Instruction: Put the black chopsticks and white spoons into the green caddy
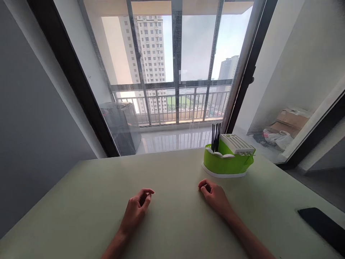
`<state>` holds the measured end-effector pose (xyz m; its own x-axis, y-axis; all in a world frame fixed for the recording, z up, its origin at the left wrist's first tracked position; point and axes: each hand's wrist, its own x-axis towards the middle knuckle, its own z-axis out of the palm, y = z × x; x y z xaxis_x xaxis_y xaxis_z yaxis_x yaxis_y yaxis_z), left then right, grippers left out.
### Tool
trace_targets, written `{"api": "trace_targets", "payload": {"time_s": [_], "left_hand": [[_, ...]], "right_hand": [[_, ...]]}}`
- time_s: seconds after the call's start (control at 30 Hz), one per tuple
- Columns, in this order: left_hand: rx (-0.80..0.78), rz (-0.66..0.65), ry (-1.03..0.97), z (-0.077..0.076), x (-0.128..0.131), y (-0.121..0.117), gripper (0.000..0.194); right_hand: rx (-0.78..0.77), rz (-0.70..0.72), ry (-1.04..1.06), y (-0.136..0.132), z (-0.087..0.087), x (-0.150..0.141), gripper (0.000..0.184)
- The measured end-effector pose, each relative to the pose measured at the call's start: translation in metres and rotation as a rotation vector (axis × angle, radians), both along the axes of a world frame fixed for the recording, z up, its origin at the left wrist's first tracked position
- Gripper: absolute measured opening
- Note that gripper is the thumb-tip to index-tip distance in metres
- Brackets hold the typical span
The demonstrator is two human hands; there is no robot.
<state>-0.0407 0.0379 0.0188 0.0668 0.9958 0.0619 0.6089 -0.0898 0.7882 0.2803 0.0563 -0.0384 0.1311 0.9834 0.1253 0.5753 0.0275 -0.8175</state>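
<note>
My left hand (136, 208) rests on its side on the pale green-white table (172, 223), left of the middle. Its fingers are loosely curled, the thumb close to the index fingertip, and nothing shows in the gap. On the other side, my right hand (214, 195) also lies on the table, fingers curled in toward the thumb and holding nothing I can see. Just beyond the right hand stands a green and white utensil holder (225, 163). Several black chopsticks (215, 136) stand upright in its left part. The right hand does not touch it.
At the table's right edge lies a flat black object (323, 228), perhaps a phone. Past the far edge are a dark-framed glass door and a balcony with a grey cabinet-like box (122, 126). Cardboard boxes (292, 120) and plastic bags (280, 140) sit on the floor at right.
</note>
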Motion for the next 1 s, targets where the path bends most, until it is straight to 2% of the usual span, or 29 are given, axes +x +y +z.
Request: {"api": "trace_targets", "payload": {"time_s": [0.2,0.53,1.0], "left_hand": [[-0.012,-0.004,0.003,0.0049,0.0016,-0.0025,0.038],[-0.014,-0.002,0.017,0.0016,0.0015,-0.0007,0.038],[-0.004,0.005,0.010,0.0073,0.0050,-0.0037,0.037]], "right_hand": [[-0.011,0.009,-0.003,-0.0006,0.0025,-0.0005,0.024],[-0.009,-0.002,-0.022,-0.0012,0.0015,-0.0009,0.025],[0.025,-0.012,0.013,-0.0007,0.0003,-0.0004,0.023]]}}
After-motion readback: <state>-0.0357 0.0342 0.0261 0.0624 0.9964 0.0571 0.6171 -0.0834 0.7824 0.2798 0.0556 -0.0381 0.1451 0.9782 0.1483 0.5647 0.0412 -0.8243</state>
